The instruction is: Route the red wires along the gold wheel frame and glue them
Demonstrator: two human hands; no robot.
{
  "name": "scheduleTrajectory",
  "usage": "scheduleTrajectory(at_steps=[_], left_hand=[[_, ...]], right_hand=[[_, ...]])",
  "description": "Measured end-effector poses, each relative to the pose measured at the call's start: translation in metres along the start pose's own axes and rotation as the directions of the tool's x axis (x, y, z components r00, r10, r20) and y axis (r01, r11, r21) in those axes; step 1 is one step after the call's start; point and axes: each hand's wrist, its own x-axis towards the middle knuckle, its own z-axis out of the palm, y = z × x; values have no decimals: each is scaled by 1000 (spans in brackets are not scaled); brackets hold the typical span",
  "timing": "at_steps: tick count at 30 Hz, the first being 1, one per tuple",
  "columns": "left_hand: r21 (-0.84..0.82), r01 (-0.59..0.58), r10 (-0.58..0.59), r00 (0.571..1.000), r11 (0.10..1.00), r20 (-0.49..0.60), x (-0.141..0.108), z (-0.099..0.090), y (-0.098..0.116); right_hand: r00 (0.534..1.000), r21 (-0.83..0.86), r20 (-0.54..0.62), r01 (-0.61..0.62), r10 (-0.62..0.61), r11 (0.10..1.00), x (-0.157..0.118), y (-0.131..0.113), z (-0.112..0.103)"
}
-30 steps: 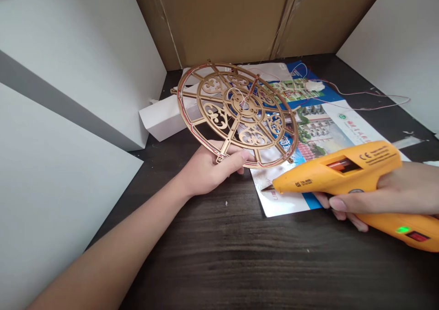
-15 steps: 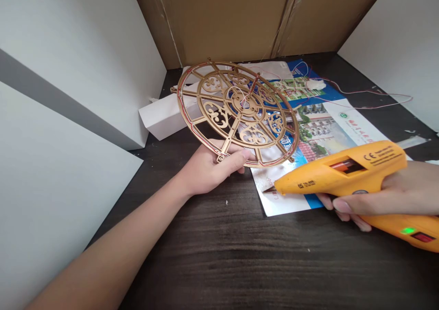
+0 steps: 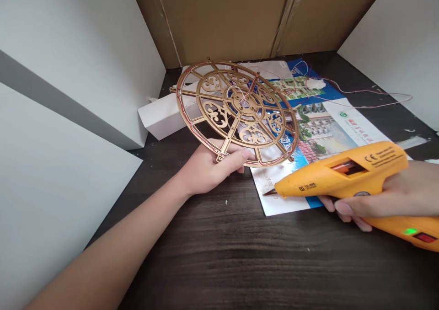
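My left hand [image 3: 214,166] pinches the near rim of a round gold openwork frame [image 3: 236,127], thumb on top and fingers underneath. The frame is tilted, with spokes, scroll patterns and thin red and white wires along its outer rim and at its hub. In my right hand [image 3: 384,200] is a yellow hot glue gun [image 3: 343,170], fingers wrapped round its handle. A green light glows beside its red switch. Its dark nozzle points left, over the near corner of a printed brochure [image 3: 291,202], below the frame and apart from it.
A white open-sided box [image 3: 164,115] lies behind the frame on the dark wood table [image 3: 219,255]. Thin wires loop [image 3: 387,95] over the brochure to the right. Cardboard [image 3: 226,22] closes off the back, with white panels [image 3: 78,49] on both sides.
Almost nothing has moved. The glue gun's handle end has shifted very slightly, while the gold frame stays in place in my left hand.
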Motion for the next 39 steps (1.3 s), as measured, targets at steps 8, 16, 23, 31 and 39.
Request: scheduleTrajectory(at_steps=[8, 16, 23, 31, 39], left_hand=[[-2, -21, 21, 1000, 1000, 0, 1, 1, 0], [1, -17, 17, 1000, 1000, 7, 1, -1, 1], [-9, -17, 17, 1000, 1000, 7, 0, 0, 0], [-2, -37, 37, 999, 999, -3, 0, 1, 0], [-27, -28, 28, 1000, 999, 1, -1, 2, -1]], right_hand=[[1000, -5, 21, -1, 1, 1000, 2, -1, -1], [1000, 16, 18, -19, 19, 1000, 0, -4, 0], [999, 22, -9, -51, 51, 998, 0, -4, 1], [998, 96, -51, -16, 21, 995, 4, 0, 4], [998, 94, -55, 12, -7, 996, 6, 2, 3]])
